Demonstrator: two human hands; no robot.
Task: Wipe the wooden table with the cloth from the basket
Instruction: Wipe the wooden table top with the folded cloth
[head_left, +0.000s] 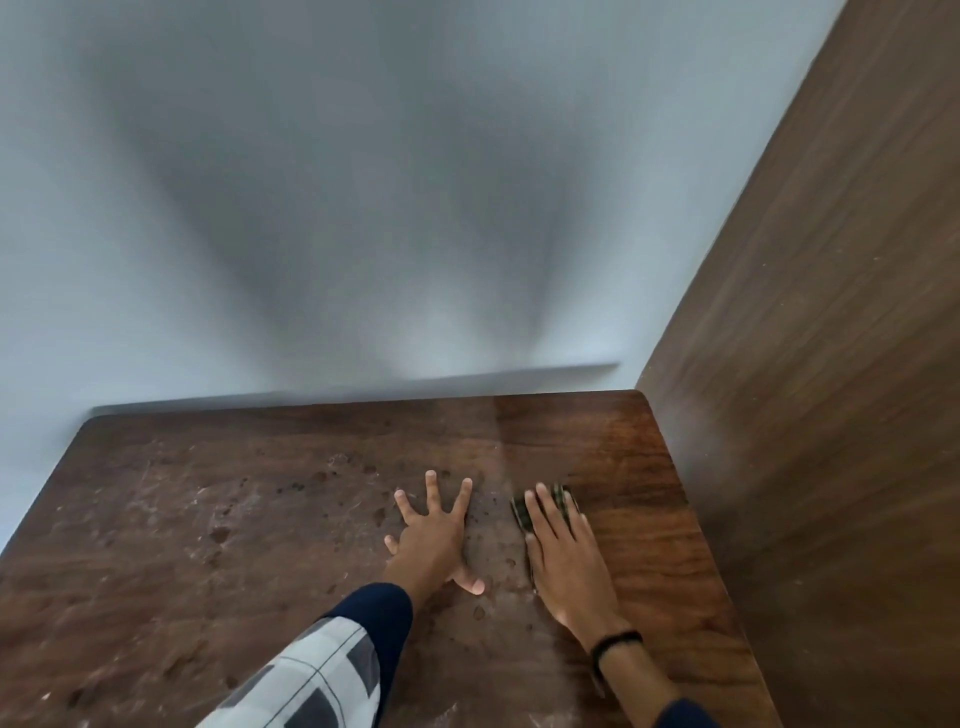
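The wooden table (260, 545) fills the lower half of the view, dusty and spotted on its left and middle, cleaner and shinier on the right strip. My left hand (431, 535) lies flat on the table with fingers spread, holding nothing. Just right of it, my right hand (563, 556) presses flat on a dark checked cloth (522, 512), most of which is hidden under the palm and fingers. No basket is in view.
A pale wall (363, 208) stands right behind the table's far edge. A tall brown wooden panel (831, 364) rises along the table's right edge. Dust and dark specks cover the tabletop left of my hands.
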